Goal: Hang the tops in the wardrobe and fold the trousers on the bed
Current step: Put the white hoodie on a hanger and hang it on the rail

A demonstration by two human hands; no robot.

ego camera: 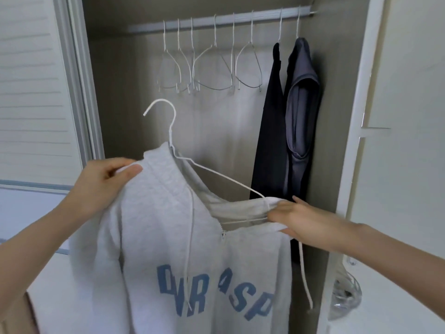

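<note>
At centre frame, a person holds a grey hoodie (168,225) half-threaded on a white hanger (192,165) before the open wardrobe (115,92). The left hand (103,182) pinches one shoulder; the right hand (296,220) grasps the hanger's end and collar, seemingly to seat the second shoulder.

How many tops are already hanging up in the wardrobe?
2. A black top and a grey-blue hooded top hang side by side at the right end of the rail. The pale grey hooded sweatshirt with blue letters is not on the rail.
</note>
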